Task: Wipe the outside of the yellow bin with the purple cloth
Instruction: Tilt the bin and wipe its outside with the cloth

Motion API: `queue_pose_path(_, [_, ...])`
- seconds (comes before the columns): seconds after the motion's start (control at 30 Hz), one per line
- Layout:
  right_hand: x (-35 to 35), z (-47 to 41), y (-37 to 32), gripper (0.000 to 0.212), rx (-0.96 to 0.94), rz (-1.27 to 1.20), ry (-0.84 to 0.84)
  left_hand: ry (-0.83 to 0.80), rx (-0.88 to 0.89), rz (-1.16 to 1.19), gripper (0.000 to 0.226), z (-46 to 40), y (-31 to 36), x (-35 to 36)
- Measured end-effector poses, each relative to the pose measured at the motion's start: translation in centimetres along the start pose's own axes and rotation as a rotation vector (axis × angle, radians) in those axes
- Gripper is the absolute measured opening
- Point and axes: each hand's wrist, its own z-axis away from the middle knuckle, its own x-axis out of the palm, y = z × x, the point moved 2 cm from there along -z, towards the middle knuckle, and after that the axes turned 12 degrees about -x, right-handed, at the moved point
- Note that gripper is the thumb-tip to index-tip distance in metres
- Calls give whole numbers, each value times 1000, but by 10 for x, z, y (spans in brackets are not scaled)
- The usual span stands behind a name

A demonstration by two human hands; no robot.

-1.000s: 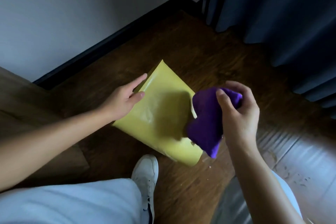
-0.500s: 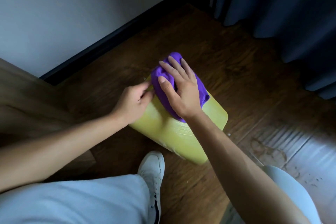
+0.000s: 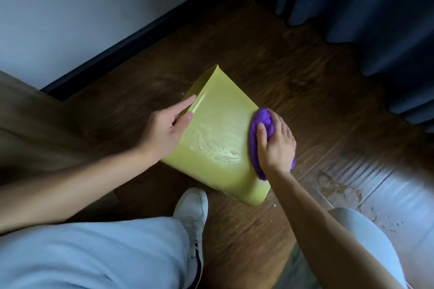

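Bin [image 3: 216, 138] lying on its side on wood floor [image 3: 293, 70]. Left hand [image 3: 168, 128] steadying bin's left edge, forefinger straight, thumb on the face. Right hand [image 3: 277, 145] curled over cloth [image 3: 259, 129], pressing it to bin's right side. White shoe [image 3: 192, 211] near.

The bin [image 3: 218, 134] lies tipped on the floor [image 3: 293, 58], one end toward the far wall [image 3: 82, 7], the other near the person's shoe [image 3: 192, 209]. The left hand [image 3: 166, 129] rests on its left edge. The right hand [image 3: 277, 145] presses the cloth [image 3: 256, 138] against its right side. A curtain [image 3: 375, 7] hangs far right.
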Motion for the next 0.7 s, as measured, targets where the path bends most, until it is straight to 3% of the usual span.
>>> queue_pose_path(0.23, [-8,8,50,60,405,44,-46,-11,-52,63,44,3,-3,-3])
queue_pose_path(0.33, [-26,-2,47,50,471,22,76,-27,-16,29,44,3,4,-6])
queue_pose_path(0.4, [-43,-7,28,46,397,-61,262,-31,2,17,44,2,9,-7])
queue_pose_path(0.47, [-54,-11,-12,46,202,-177,370,-28,7,14,44,0,13,-5])
queue_pose_path(0.57, [-47,-12,-78,43,-53,-254,323,-10,20,-2,43,-3,17,0])
queue_pose_path(0.7, [-9,0,-137,48,-128,-200,162,-25,-14,6,41,-5,24,1])
